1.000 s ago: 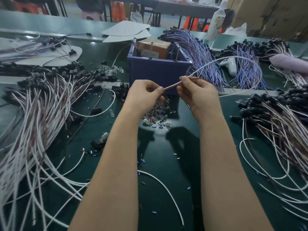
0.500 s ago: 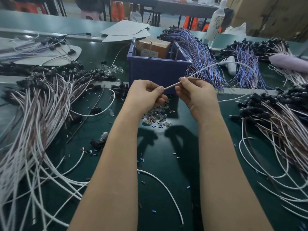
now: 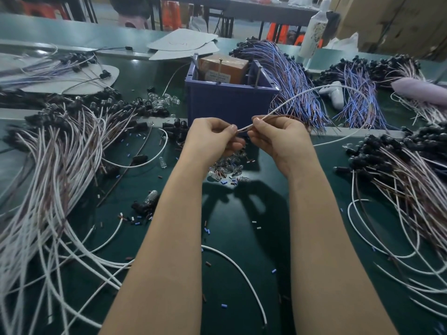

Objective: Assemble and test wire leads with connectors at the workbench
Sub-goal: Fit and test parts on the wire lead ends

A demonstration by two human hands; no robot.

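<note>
**Workbench** (image 3: 246, 250): green top, under and around both hands.

**Wire bundles:** white-and-brown leads with black connectors lie left of the left hand (image 3: 60, 177) and right of the right hand (image 3: 399, 177). Blue-and-purple leads (image 3: 290, 76) lie beyond the right hand.

**Blue bin** (image 3: 229, 102): directly behind the hands, with a brown box inside.

**Left hand** (image 3: 210, 139): fingers curled. Thumb and forefinger pinch the very tip of the wire lead; whether a small part is also held cannot be told.

**Right hand** (image 3: 280, 139): fingers curled, pinching the same lead just beside the left hand's grip.

**Wire lead** (image 3: 290, 101): white and brown, arching up and away to the right of the right hand.

**Clear bulbs** (image 3: 227, 169): a small heap just below the hands.

**Change:** over the last second the right hand has closed toward the left, so less bare lead shows between them. This probably means the tip is being fitted or twisted; testing is not yet begun.
</note>
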